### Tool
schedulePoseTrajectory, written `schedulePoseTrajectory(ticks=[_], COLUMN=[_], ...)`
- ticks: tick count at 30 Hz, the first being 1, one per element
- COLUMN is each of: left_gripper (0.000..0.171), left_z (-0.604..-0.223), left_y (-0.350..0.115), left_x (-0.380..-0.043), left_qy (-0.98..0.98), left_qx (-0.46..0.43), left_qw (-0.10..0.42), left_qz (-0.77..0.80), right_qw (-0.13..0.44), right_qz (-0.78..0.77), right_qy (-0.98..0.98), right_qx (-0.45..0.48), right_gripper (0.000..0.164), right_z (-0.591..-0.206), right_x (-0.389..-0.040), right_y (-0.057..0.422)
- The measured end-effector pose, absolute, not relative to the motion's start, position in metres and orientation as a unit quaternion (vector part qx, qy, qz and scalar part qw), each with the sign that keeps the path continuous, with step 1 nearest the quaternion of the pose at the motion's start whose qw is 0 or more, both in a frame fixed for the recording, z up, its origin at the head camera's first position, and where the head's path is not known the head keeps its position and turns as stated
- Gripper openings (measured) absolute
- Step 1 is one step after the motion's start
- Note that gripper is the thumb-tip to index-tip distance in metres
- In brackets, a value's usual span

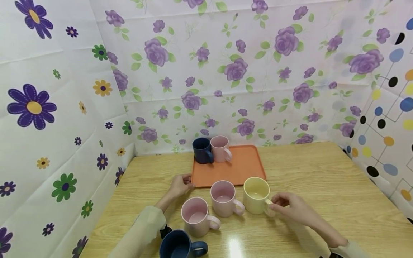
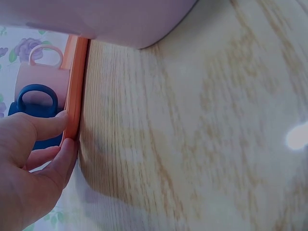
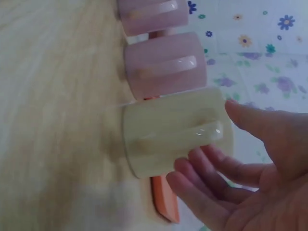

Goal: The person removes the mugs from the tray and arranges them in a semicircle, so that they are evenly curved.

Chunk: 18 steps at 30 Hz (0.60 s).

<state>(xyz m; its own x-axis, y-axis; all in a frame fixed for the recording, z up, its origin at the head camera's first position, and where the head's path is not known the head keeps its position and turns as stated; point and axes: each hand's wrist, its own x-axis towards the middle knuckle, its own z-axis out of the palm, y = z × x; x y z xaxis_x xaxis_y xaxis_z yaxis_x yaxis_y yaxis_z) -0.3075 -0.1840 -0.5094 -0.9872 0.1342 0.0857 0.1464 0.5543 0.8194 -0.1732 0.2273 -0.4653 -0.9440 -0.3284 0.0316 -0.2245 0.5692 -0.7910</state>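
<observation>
My left hand [image 1: 181, 185] pinches the near left corner of an orange tray [image 1: 245, 163]; in the left wrist view the thumb [image 2: 53, 125] is on one side of its rim and the fingers are on the other. On the tray stand a dark blue mug [image 1: 201, 152] and a pink mug [image 1: 219, 152] side by side. My right hand [image 1: 295, 208] is at the handle of a yellow mug [image 1: 253, 202] just in front of the tray. In the right wrist view its thumb and fingers are spread around that handle [image 3: 192, 134], not closed on it.
Two more pink mugs, one [image 1: 222, 202] beside the yellow mug and one [image 1: 195, 220] nearer me, stand on the wooden table [image 1: 306, 168]. Another dark blue mug [image 1: 177, 245] stands by my left forearm. Flowered cloth [image 1: 200, 71] hangs behind the table.
</observation>
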Motion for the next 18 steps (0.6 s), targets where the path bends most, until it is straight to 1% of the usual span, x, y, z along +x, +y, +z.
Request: schedulePoseTrajectory(ticks=[3, 5, 10, 12, 18], left_gripper=[0.05, 0.05, 0.05, 0.05, 0.05], left_z=[-0.51, -0.509, -0.51, -0.51, -0.51], left_y=[-0.184, -0.183, -0.183, -0.184, -0.183], left_x=[-0.307, -0.307, -0.307, -0.307, -0.308], left_qy=[-0.882, -0.881, -0.879, -0.879, -0.887], left_qx=[-0.084, -0.081, -0.072, -0.074, -0.079], left_qw=[0.008, 0.008, 0.004, 0.002, 0.0], left_qz=[-0.463, -0.465, -0.472, -0.471, -0.454], right_qw=[0.038, 0.02, -0.033, -0.039, -0.03], right_qz=[-0.417, -0.405, -0.366, -0.359, -0.355], right_qy=[0.898, 0.906, 0.919, 0.919, 0.917], right_qx=[-0.135, -0.124, -0.146, -0.16, -0.181], right_gripper=[0.033, 0.034, 0.026, 0.024, 0.029], right_z=[-0.456, -0.449, -0.433, -0.428, -0.417], right_x=[-0.179, -0.183, -0.203, -0.211, -0.235], right_y=[0.226, 0.223, 0.209, 0.203, 0.186])
